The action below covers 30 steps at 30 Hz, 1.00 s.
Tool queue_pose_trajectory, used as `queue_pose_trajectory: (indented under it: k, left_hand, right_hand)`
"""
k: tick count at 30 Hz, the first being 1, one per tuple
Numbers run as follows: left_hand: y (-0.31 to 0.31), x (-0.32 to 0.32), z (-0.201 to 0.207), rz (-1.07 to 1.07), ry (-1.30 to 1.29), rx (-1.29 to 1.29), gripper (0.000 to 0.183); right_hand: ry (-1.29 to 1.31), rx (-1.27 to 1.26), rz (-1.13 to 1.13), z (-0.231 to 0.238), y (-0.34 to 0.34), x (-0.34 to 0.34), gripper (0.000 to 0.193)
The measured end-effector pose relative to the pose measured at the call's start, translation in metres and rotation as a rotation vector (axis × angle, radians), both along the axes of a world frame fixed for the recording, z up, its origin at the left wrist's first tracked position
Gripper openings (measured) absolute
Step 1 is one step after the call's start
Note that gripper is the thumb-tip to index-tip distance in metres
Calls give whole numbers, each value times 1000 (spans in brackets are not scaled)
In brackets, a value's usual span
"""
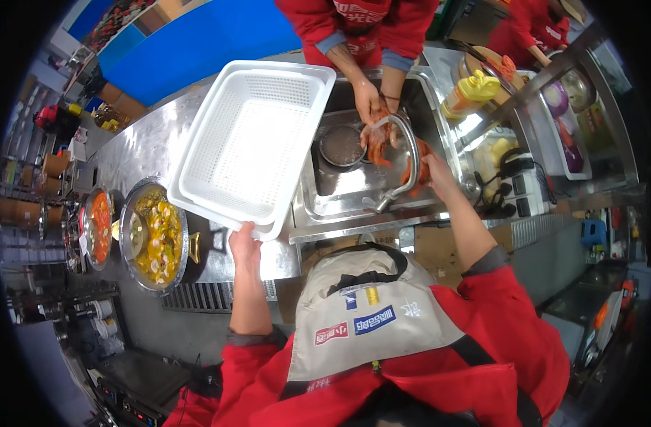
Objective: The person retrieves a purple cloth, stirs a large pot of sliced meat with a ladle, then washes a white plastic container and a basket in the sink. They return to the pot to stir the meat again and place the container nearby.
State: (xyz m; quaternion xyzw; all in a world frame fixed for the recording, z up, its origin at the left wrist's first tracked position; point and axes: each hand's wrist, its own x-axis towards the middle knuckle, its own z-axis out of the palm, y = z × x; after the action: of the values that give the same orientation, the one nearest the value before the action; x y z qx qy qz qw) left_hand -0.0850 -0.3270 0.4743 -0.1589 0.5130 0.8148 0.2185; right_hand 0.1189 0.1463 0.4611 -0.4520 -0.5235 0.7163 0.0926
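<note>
My left hand (246,245) is closed on the near corner of a white plastic tub (229,219). A white perforated basket (240,135) sits inside that tub, with nothing in it; both lie tilted across the sink's left edge. My right hand (439,178) reaches into the steel sink (340,186) from the right. Its fingers are around an orange-red piece of food (419,162), partly hidden behind the curved faucet (415,146); its exact kind is unclear. Across the sink, a co-worker's two hands (372,103) hold similar orange-red food under the spout.
Left on the steel counter (147,135) stand a pan of yellow stew (162,242) and a pan of red food (100,224). A yellow-capped bottle (471,92) stands right of the sink. Beyond it are a white tray of onions (571,146) and a metal rail (532,99).
</note>
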Motion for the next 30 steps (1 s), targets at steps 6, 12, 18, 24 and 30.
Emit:
queue_pose_trajectory:
  k: [6, 12, 18, 24, 30]
  left_hand:
    - [-11, -1, -9, -54, 32, -77, 55]
    - [-12, -6, -10, -89, 49, -56, 52]
    - [-12, 1, 1, -113, 28, -157, 44]
    - [-7, 3, 3, -115, -7, -169, 45]
    - [-2, 4, 7, -83, -14, -248, 41]
  right_hand:
    - [343, -334, -173, 16, -4, -9, 38]
    - [281, -273, -190, 27, -14, -10, 41]
    - [259, -158, -101, 4, -14, 3, 38]
    - [-272, 796, 350, -28, -28, 22, 28]
    - [-98, 640, 493, -20, -44, 21, 33]
